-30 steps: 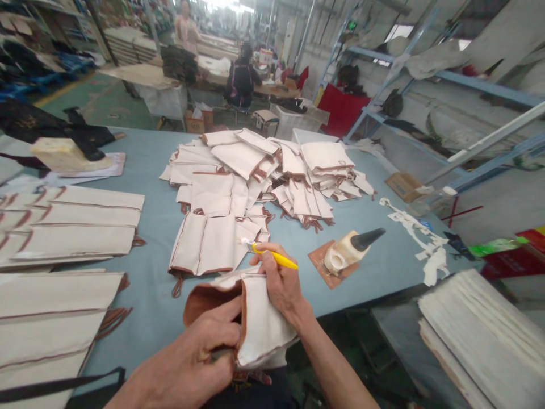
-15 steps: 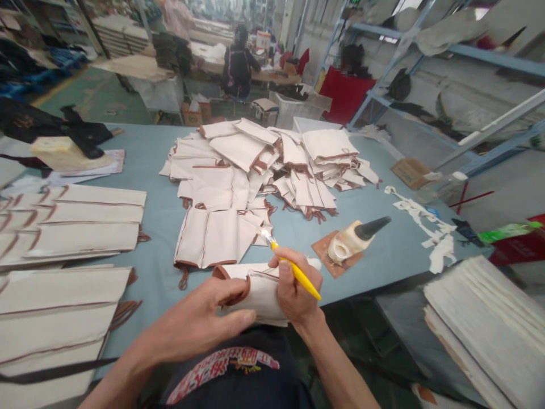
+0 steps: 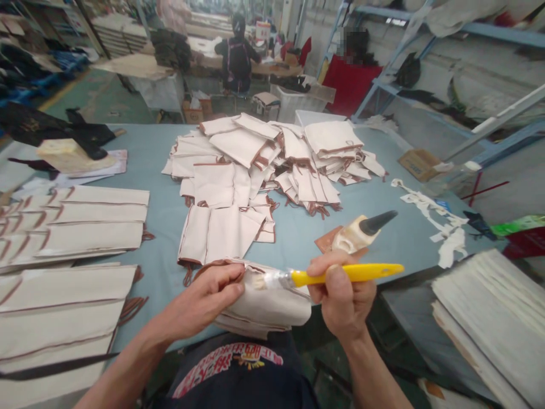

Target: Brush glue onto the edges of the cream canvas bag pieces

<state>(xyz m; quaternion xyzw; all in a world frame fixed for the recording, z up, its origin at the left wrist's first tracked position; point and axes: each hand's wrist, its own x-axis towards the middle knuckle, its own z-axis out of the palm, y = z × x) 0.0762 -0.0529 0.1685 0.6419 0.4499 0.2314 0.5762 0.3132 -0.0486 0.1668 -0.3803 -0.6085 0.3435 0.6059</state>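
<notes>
My right hand (image 3: 347,298) grips a brush (image 3: 304,277) by its yellow handle. The bristles point left and lie against or just over a cream fabric pouch (image 3: 276,309) at the table's front edge. My left hand (image 3: 198,304) pinches the pouch's brown-trimmed edge between thumb and fingers. Beyond my hands, another flat cream pouch (image 3: 208,233) with brown cords lies on the blue-grey table (image 3: 298,238). A heap of similar pouches (image 3: 238,142) spreads behind it. Near my right hand, a cream-coloured container (image 3: 351,236) with a dark pointed end sits on a brown square.
Stacked cream pouches (image 3: 93,218) cover the left side. A pale block (image 3: 63,156) rests on papers at the far left. White scraps (image 3: 430,216) and a cardboard box (image 3: 419,165) lie on the right. More fabric (image 3: 494,318) is stacked lower right. A person (image 3: 237,59) is beyond the table.
My right hand has moved right and turned the brush from steep to nearly level, its bristles now lower at the pouch. My left hand has shifted slightly left, now pinching the pouch's edge.
</notes>
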